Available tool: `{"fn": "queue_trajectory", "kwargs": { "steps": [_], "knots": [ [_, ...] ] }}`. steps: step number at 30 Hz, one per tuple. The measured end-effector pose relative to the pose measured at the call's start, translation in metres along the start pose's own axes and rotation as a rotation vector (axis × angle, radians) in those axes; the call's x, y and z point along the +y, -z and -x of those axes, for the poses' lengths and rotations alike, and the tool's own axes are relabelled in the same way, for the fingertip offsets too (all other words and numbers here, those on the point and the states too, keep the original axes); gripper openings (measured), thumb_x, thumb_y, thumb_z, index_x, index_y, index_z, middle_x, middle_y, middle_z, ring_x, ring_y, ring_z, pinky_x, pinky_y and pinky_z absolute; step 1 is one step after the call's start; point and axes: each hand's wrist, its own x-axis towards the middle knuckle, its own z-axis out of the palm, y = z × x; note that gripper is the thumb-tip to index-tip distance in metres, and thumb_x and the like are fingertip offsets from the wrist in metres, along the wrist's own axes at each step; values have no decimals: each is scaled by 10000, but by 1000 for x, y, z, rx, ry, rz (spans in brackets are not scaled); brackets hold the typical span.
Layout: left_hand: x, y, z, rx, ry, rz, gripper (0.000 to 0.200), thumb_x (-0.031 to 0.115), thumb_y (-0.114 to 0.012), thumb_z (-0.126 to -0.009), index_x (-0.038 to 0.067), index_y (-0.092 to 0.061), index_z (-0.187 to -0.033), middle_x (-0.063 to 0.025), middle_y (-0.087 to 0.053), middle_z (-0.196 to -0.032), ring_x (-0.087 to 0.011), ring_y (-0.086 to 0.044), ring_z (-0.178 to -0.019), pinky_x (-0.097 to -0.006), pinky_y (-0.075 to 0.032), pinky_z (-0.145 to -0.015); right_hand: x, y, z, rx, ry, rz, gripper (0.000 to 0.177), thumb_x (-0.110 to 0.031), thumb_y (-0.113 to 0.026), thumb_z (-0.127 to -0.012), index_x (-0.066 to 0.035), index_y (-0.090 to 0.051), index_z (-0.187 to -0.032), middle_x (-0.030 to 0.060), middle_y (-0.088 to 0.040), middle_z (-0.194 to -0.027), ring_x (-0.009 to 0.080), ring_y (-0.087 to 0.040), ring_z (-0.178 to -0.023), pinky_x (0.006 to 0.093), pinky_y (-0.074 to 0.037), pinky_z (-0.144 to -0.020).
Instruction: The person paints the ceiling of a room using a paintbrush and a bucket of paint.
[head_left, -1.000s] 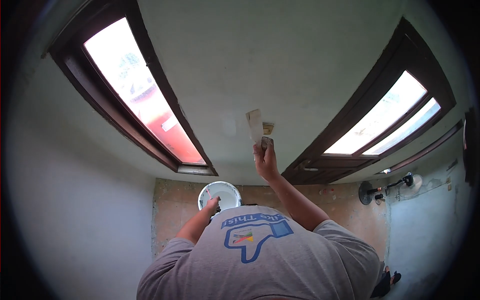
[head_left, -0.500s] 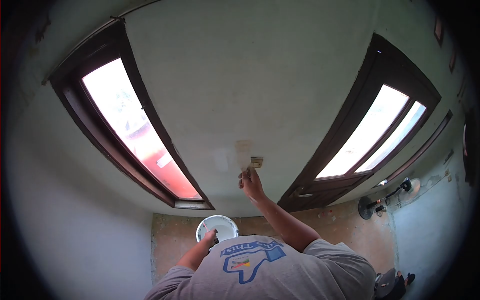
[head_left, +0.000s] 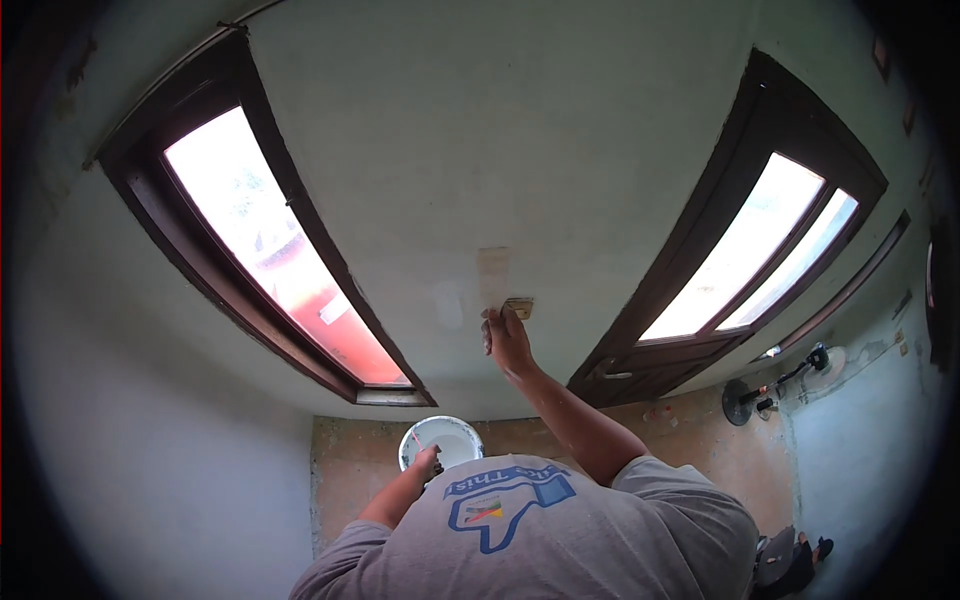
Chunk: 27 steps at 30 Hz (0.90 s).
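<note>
My right hand (head_left: 508, 338) is raised to the pale wall (head_left: 480, 170), its fingers closed just left of and below a yellowish switch plate (head_left: 520, 308). What it holds, if anything, is too small to tell. Above it the wall shows a beige patch (head_left: 493, 262), with a whiter patch (head_left: 449, 305) to the left. Lower down, my left hand (head_left: 428, 462) is closed at the right part of a round white bucket (head_left: 465, 440). A thin pinkish stick (head_left: 417, 440) shows inside the bucket, near that hand.
A dark-framed window (head_left: 290, 255) is on the left and a dark door with glass panes (head_left: 745, 255) on the right. A black fan (head_left: 738, 402) stands at the right, past the door. Dark items (head_left: 790, 560) lie on the floor at the lower right.
The view has shifted slightly, so the wall and switch plate sit higher in it. My right hand has moved slightly down relative to the beige patch. My left hand stays at the bucket.
</note>
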Motion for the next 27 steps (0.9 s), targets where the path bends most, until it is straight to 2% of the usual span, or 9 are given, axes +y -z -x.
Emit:
{"fn": "queue_trajectory", "kwargs": {
  "steps": [4, 11, 14, 16, 20, 23, 25, 26, 27],
  "knots": [
    [7, -4, -2, 0, -5, -14, 224, 181, -619, -780, 77, -443, -873, -52, -344, -721, -191, -386, -591, -379, -416, -547, 13, 6, 14, 46, -312, -40, 208, -231, -418, -1049, -55, -491, -964, -8, -443, -665, 84, -417, -513, 257, -375, -441],
    [5, -4, -5, -25, -14, -4, 222, 181, -617, -781, 78, -441, -870, -51, -343, -717, -189, -384, -585, -376, -413, -541, 34, 17, 45, 124, -401, 31, 196, -230, -424, -1046, -78, -495, -944, -18, -441, -667, 81, -410, -517, 247, -357, -446],
    [5, -4, -4, -43, -20, -3, 222, 181, -616, -782, 78, -440, -869, -50, -342, -716, -189, -383, -582, -375, -411, -538, 27, 11, 39, 64, -181, 38, 197, -234, -427, -1044, -83, -499, -940, -21, -436, -665, 74, -406, -525, 241, -348, -453],
    [4, -9, -6, -49, -15, -7, 221, 181, -616, -783, 78, -440, -868, -50, -342, -715, -188, -382, -580, -374, -411, -537, 12, 2, 24, 86, 108, 124, 201, -239, -426, -1043, -83, -502, -942, -21, -432, -662, 70, -399, -524, 238, -343, -461],
    [4, -8, -9, -60, -5, -13, 220, 181, -615, -783, 79, -438, -866, -49, -342, -713, -187, -381, -577, -372, -409, -533, 31, 5, 0, 45, 71, 157, 206, -247, -431, -1039, -79, -505, -946, -20, -431, -659, 70, -393, -516, 241, -340, -451],
    [3, -3, -7, -56, -9, -6, 219, 181, -614, -784, 79, -438, -865, -49, -341, -711, -186, -380, -574, -371, -408, -531, 41, 6, 14, 98, -164, 214, 209, -250, -438, -1036, -69, -510, -961, -19, -435, -659, 71, -396, -515, 250, -342, -442],
    [3, -5, -9, -50, -12, 4, 219, 181, -613, -785, 79, -437, -864, -48, -341, -710, -186, -379, -572, -370, -407, -529, 23, 1, 39, 57, -650, -3, 215, -256, -444, -1032, -61, -512, -969, -22, -435, -656, 70, -400, -509, 255, -343, -431],
    [3, -2, -9, -47, -12, 9, 218, 181, -613, -785, 79, -437, -864, -48, -341, -709, -185, -379, -571, -370, -406, -528, 33, 3, 43, 53, -656, -6, 215, -256, -444, -1032, -61, -512, -969, -22, -435, -656, 70, -400, -509, 255, -343, -431],
    [3, 0, -9, -45, -12, 15, 218, 181, -613, -785, 79, -436, -864, -48, -341, -709, -185, -379, -570, -369, -406, -528, 46, 4, 45, 13, -496, 137, 213, -252, -442, -1034, -62, -510, -965, -24, -435, -655, 69, -403, -510, 254, -344, -434]
  ]
}}
